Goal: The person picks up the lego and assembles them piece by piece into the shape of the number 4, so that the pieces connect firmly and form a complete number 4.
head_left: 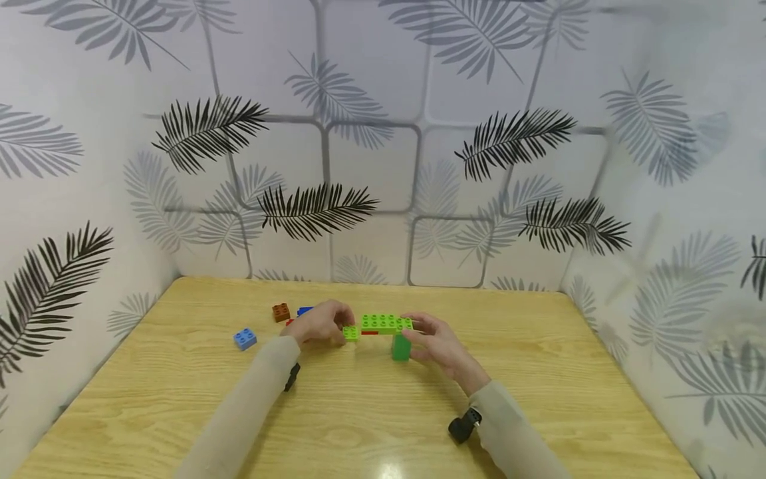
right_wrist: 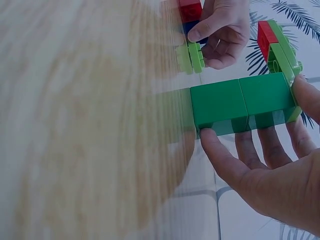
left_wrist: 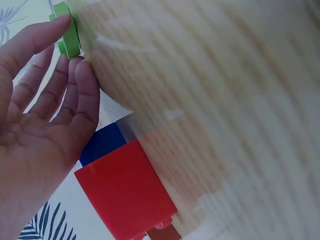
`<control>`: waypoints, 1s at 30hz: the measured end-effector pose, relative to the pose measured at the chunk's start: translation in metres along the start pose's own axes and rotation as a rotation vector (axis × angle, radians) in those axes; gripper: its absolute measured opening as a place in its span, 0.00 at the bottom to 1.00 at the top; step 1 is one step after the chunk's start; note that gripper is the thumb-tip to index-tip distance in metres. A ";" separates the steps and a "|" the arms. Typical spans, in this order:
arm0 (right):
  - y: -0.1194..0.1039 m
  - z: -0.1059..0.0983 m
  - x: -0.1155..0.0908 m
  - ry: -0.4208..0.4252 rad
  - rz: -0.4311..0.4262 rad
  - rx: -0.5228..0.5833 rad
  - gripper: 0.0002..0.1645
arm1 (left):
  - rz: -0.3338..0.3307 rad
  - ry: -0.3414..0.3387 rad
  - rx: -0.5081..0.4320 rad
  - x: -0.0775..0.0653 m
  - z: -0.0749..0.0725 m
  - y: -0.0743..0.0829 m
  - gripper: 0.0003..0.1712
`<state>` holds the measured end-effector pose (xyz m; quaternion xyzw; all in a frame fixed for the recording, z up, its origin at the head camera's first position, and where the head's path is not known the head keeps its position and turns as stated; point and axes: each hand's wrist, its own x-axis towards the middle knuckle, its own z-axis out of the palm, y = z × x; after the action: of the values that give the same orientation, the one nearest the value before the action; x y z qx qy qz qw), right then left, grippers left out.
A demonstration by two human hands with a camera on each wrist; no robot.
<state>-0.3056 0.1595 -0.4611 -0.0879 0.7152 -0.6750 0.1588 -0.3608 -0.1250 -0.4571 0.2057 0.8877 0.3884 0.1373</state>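
My left hand (head_left: pixel 322 322) pinches a small flat lime-green toy brick (head_left: pixel 350 333) between thumb and fingers, low over the table. In the left wrist view its thumb lies along this lime brick (left_wrist: pixel 70 31). To the right stands a toy-brick structure: two dark green bricks (right_wrist: pixel 242 102) stacked under a long lime-green plate (head_left: pixel 379 323), which juts out leftward. A red brick (head_left: pixel 370 332) is attached beneath the plate's left end. Holding the structure's right side is my right hand (head_left: pixel 441 344), its thumb by the plate and its fingers around the green bricks.
Left of and behind the left hand lie a brown brick (head_left: pixel 280 312), a blue brick (head_left: pixel 304 310) and a red brick (left_wrist: pixel 127 190), partly hidden in the head view. A light blue brick (head_left: pixel 245 339) sits farther left. Patterned cloth walls surround the wooden table (head_left: pixel 359 412).
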 end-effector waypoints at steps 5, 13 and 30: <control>0.000 0.001 0.001 -0.009 -0.010 0.001 0.31 | 0.002 0.006 0.019 -0.005 -0.005 0.002 0.26; -0.001 0.001 -0.001 -0.017 -0.019 0.013 0.31 | 0.053 0.084 -0.021 -0.010 -0.013 0.008 0.25; -0.001 0.002 -0.002 -0.006 -0.002 0.001 0.32 | 0.136 0.250 -0.158 -0.021 -0.006 0.032 0.28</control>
<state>-0.3031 0.1582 -0.4603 -0.0905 0.7141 -0.6754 0.1604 -0.3364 -0.1192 -0.4269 0.2037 0.8485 0.4881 0.0152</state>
